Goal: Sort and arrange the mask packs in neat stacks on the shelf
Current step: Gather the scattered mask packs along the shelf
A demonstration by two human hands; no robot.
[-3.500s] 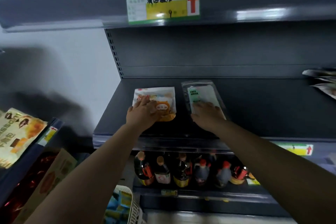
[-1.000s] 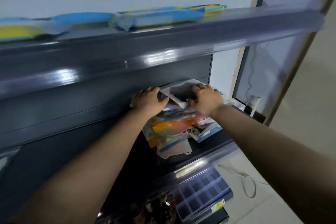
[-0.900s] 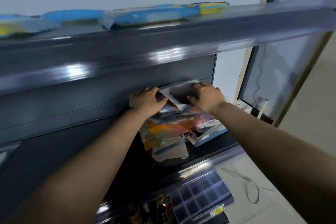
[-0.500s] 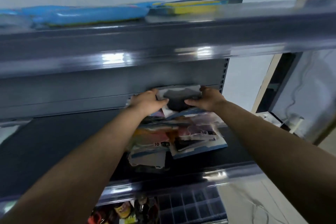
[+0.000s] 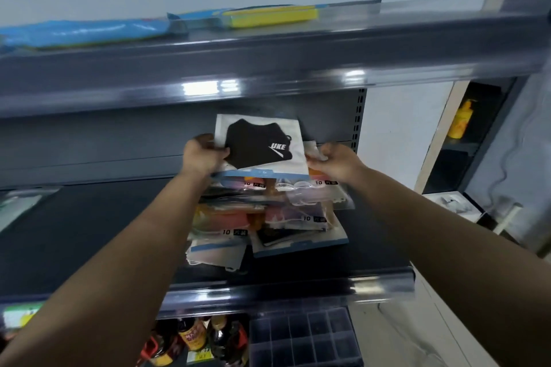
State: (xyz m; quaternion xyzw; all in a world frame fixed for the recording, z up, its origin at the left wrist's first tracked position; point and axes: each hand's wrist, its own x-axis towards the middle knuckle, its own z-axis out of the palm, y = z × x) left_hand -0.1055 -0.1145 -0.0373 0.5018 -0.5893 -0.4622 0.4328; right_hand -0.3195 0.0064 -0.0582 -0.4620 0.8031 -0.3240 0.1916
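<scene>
A clear pack holding a black mask (image 5: 262,146) with white lettering is tilted up above a loose heap of mask packs (image 5: 268,214) on the dark shelf (image 5: 89,223). My left hand (image 5: 202,155) pinches the pack's left edge. My right hand (image 5: 334,158) grips its right edge together with a crumpled clear pack. The heap below shows orange, pink and blue-edged packs lying crooked over one another, some hanging toward the shelf's front rail (image 5: 298,289).
The upper shelf (image 5: 268,48) juts out overhead, carrying blue and yellow flat packs (image 5: 268,13). Bottles (image 5: 193,340) and a dark divided tray (image 5: 304,337) stand on the shelf below. A mask pack (image 5: 18,205) lies at the far left. A side unit holds a yellow bottle (image 5: 462,119).
Both hands have lifted the black mask pack off the heap and tipped it upright toward me. Earlier my hands left two packs at the shelf's left and the view swung right.
</scene>
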